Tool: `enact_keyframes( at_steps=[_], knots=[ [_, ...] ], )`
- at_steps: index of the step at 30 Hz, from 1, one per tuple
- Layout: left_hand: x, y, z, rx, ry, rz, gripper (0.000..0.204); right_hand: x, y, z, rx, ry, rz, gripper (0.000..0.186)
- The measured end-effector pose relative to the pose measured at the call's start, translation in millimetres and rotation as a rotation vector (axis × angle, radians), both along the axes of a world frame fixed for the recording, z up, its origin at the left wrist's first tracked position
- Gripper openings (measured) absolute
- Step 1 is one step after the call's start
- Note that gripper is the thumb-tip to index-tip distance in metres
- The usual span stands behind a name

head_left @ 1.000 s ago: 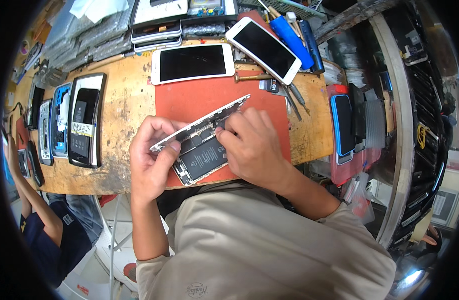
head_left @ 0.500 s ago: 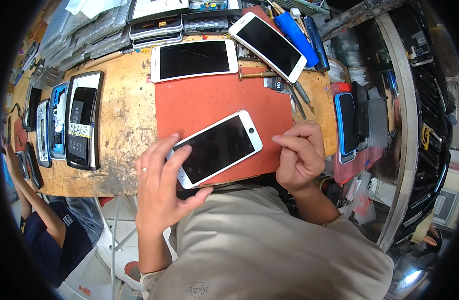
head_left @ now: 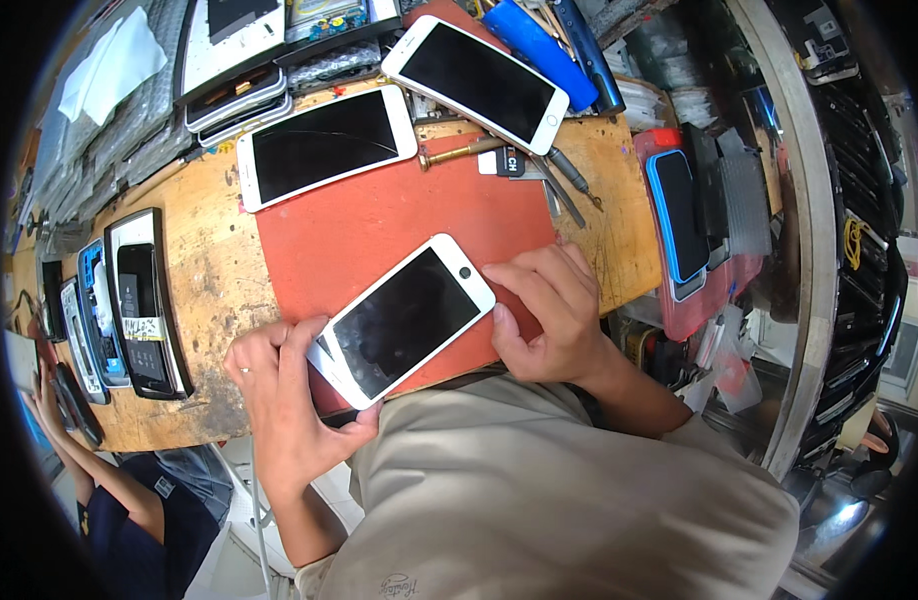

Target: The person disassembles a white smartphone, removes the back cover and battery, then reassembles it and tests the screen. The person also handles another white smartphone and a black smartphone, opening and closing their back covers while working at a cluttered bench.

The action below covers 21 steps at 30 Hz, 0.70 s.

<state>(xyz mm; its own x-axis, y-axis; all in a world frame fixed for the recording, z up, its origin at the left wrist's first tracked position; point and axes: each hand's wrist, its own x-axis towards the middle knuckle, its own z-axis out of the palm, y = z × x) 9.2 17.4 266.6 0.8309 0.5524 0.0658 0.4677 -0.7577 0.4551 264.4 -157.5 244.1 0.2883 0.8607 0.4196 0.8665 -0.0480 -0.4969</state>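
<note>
A white smartphone (head_left: 407, 322) with a dark screen lies slanted above the red mat (head_left: 379, 215), its round dark home button toward the right. My left hand (head_left: 291, 405) grips its left end, fingers along the upper edge and thumb at the lower corner. Beside that end a pale and dark sliver shows, and I cannot tell whether the screen is parted from the body. At the home-button end, my right hand (head_left: 551, 315) has index finger and thumb curled against the phone's edge; its other fingers are bent.
A cracked white phone (head_left: 327, 145) and another white phone (head_left: 479, 85) lie behind the mat, near a brass-coloured screwdriver (head_left: 464, 152) and tweezers (head_left: 559, 190). Phone parts (head_left: 144, 310) stand left on the wooden bench (head_left: 214, 265). A blue-edged phone (head_left: 677, 215) lies right. Another person's arm (head_left: 94, 465) shows far left.
My right hand has moved left to the phone's home-button end, its fingers uncurling somewhat. The phone has tilted more steeply, and my left hand now pinches its left end. The whole view has shifted.
</note>
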Motion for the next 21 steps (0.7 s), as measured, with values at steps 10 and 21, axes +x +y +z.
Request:
enact_keyframes(
  at_steps=[10, 21],
  knots=[
    [5, 5, -1, -0.025, -0.024, -0.037, 0.080, -21, -4, 17, -0.151, -0.013, 0.026, 0.084],
    [5, 5, -2, 0.007, -0.036, -0.051, 0.080, -5, -42, 24, -0.399, -0.150, -0.276, 0.087]
  ],
)
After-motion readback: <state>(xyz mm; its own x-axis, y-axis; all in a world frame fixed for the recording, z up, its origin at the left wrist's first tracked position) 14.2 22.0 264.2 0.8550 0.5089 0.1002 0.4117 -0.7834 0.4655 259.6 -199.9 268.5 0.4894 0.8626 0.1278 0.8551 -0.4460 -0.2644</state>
